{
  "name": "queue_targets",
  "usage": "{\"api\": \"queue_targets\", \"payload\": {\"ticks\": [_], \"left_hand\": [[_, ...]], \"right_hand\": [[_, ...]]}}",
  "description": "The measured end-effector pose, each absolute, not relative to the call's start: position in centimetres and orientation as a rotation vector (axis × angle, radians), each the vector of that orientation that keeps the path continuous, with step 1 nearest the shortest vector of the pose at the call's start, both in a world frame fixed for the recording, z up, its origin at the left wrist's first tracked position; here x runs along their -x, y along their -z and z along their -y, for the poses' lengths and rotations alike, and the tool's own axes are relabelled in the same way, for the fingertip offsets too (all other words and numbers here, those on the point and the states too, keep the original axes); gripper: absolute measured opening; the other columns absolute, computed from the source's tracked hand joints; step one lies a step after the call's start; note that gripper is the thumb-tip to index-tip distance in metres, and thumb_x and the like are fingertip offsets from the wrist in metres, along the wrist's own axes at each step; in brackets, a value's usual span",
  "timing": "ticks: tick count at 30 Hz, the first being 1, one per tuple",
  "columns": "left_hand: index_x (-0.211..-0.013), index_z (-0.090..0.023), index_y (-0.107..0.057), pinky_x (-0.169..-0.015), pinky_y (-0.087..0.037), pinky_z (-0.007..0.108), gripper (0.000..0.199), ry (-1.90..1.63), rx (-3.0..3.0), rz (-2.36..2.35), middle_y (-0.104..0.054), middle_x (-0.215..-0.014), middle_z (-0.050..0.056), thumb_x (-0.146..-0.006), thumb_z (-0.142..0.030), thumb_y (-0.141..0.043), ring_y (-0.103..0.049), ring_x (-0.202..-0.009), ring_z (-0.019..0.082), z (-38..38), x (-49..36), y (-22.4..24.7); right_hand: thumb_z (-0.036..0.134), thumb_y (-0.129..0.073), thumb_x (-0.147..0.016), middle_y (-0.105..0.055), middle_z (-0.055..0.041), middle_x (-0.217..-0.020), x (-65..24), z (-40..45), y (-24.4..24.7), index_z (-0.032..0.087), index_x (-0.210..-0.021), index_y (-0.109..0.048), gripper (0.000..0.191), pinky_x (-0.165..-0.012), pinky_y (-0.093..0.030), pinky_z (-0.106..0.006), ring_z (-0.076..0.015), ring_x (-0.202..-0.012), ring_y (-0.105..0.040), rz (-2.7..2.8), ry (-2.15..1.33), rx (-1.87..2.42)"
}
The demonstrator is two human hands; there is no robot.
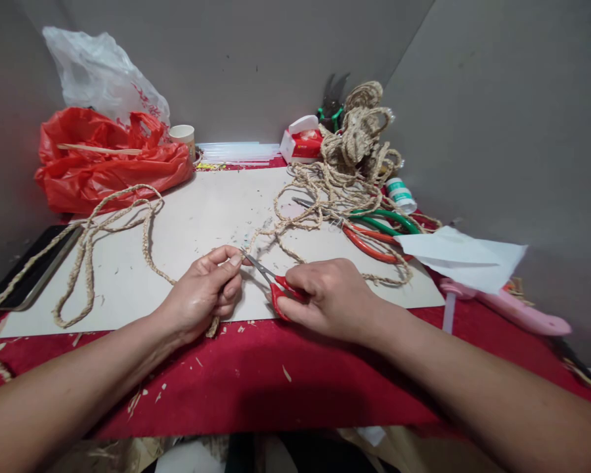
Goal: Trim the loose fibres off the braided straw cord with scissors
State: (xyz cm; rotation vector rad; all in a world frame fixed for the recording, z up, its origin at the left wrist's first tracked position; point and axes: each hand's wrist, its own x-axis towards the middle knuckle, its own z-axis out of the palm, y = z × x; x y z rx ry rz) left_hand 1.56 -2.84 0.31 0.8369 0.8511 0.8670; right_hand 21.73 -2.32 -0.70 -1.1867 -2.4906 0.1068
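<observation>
My left hand (207, 284) pinches a braided straw rope (88, 269) between thumb and forefinger. From under the palm a short piece of it pokes out below, and one length loops away to the left. My right hand (332, 297) is closed around the red handles of small scissors (261, 266). Their blades are slightly parted, with the tips touching or very near the rope at my left fingertips. Just beyond, a strand runs up into a tangled pile of straw rope (325, 190). The exact place where blades meet rope is too small to make out.
On the white board (197, 217) over a red cloth (217, 387) lie green-and-orange-handled tools (374, 244). Behind are a red plastic bag (113, 164), paper cup (183, 136), clear sticks (239, 152) and tissue box (300, 141). A phone (34, 266) lies left; a pink glue gun (517, 309) right.
</observation>
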Motion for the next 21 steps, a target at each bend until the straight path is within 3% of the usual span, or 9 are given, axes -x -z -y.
{"api": "queue_targets", "payload": {"ticks": [5,11,17,21], "left_hand": [[-0.076,-0.02,-0.047,-0.036,-0.012,0.016,0.017,-0.84,-0.865,-0.892,-0.034,-0.046,-0.009,-0.088,-0.027,-0.056,-0.015,-0.037,0.004,2.9,-1.6,-0.3],[-0.083,-0.019,-0.056,-0.036,-0.012,0.015,0.009,-0.854,-0.84,-0.863,-0.034,-0.046,-0.009,-0.088,-0.026,-0.056,-0.014,-0.037,0.004,2.8,-1.4,-0.2],[-0.085,-0.014,-0.062,-0.037,-0.015,0.015,0.012,-0.906,-0.795,-0.871,-0.043,-0.054,-0.006,-0.082,-0.025,-0.063,-0.023,-0.038,0.002,2.5,-1.3,-0.3],[-0.083,-0.014,-0.063,-0.037,-0.02,0.015,0.012,-0.899,-0.8,-0.89,-0.046,-0.055,-0.005,-0.08,-0.026,-0.065,-0.031,-0.039,0.003,2.5,-1.4,-0.3]], "right_hand": [[0.035,-0.054,-0.073,-0.048,0.0008,-0.045,-21.6,2.5,0.6,0.017,-0.048,-0.046,0.032,-0.05,-0.017,-0.026,-0.009,-0.045,-0.034,2.432,-0.095,1.215],[0.027,-0.052,-0.077,-0.044,0.0025,-0.047,-21.8,2.3,1.0,0.017,-0.049,-0.043,0.031,-0.05,-0.02,-0.025,-0.008,-0.046,-0.034,2.402,-0.232,1.138],[0.035,-0.056,-0.077,-0.029,0.0056,-0.047,-21.6,1.4,0.3,0.018,-0.047,-0.036,0.041,-0.047,-0.024,-0.022,-0.0066,-0.047,-0.027,1.944,-0.911,1.207],[0.052,-0.065,-0.074,-0.04,0.0048,-0.044,-21.3,0.8,-0.1,0.016,-0.051,-0.05,0.045,-0.045,-0.029,-0.022,-0.0071,-0.044,-0.035,1.625,-1.292,1.226]]}}
